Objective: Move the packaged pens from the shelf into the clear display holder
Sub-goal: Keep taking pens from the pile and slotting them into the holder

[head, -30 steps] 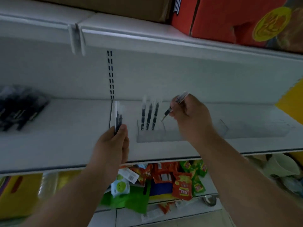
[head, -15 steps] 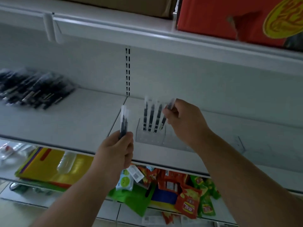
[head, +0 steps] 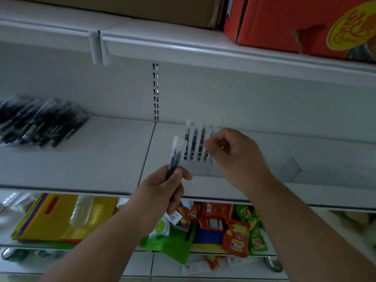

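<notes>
A clear display holder stands on the white shelf, with three packaged black pens upright in its slots. My right hand is at the holder's right side, fingers curled round a fourth packaged pen that stands in a slot; only its top and tip show past my fingers. Left of the holder, my left hand grips a small bundle of packaged pens, held upright. A pile of packaged pens lies on the shelf at far left.
An upper shelf edge overhangs, carrying a red carton and a brown box. Below, snack packets and yellow packs fill the lower shelf. More of the clear holder stretches right.
My right hand brought its pen down from a tilt into the holder beside the other three. My left hand moved its bundle a little closer to the holder. The view shifted.
</notes>
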`<act>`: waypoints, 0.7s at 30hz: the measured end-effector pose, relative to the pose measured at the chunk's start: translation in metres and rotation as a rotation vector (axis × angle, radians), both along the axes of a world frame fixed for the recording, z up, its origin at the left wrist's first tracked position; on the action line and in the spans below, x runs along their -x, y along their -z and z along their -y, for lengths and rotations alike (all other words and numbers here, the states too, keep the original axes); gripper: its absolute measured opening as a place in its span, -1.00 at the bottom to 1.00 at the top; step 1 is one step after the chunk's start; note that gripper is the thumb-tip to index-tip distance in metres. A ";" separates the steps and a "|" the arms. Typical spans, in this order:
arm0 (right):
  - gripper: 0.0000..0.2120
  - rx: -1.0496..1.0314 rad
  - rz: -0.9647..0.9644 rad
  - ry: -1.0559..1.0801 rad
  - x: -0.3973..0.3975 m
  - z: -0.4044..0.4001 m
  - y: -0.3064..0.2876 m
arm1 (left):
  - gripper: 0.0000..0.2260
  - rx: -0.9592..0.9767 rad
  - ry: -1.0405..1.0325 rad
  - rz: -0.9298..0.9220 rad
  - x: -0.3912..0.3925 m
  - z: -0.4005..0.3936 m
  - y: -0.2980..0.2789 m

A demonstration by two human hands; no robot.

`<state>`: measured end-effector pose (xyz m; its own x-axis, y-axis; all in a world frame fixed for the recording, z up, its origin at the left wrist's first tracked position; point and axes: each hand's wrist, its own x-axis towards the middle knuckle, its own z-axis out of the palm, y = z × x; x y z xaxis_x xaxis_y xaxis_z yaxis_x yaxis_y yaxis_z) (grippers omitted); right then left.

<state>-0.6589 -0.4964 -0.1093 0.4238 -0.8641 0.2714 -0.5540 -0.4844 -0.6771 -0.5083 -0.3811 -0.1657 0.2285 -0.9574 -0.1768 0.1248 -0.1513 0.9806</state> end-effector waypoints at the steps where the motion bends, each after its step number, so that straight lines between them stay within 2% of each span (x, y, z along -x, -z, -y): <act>1: -0.83 -0.070 0.013 -0.086 -0.001 -0.010 0.001 | -0.75 -0.010 0.049 0.015 0.004 -0.001 -0.001; 3: -0.80 -0.173 0.043 -0.202 -0.001 -0.021 0.002 | -0.74 -0.014 0.155 0.019 0.013 0.000 -0.004; 6: -0.83 -0.240 0.114 -0.209 0.003 -0.024 -0.002 | -0.73 -0.018 0.206 0.050 0.020 0.002 -0.006; 9: -0.79 -0.285 0.282 -0.091 0.014 -0.013 -0.012 | -0.75 -0.042 0.089 0.005 0.018 0.003 -0.002; 12: -0.81 -0.146 0.425 0.093 0.032 0.008 -0.025 | -0.76 -0.102 -0.045 -0.083 0.012 0.005 0.001; 15: -0.83 0.066 0.338 0.163 0.042 0.026 -0.026 | -0.77 -0.100 -0.096 -0.116 0.011 0.011 0.000; 21: -0.86 0.156 0.145 0.033 0.035 0.046 -0.017 | -0.76 -0.073 -0.137 -0.146 0.027 0.021 -0.001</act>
<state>-0.6941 -0.5425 -0.0924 0.3428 -0.8195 0.4593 -0.4732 -0.5730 -0.6691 -0.5350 -0.4024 -0.1647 0.3223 -0.9027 -0.2849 0.2893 -0.1927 0.9377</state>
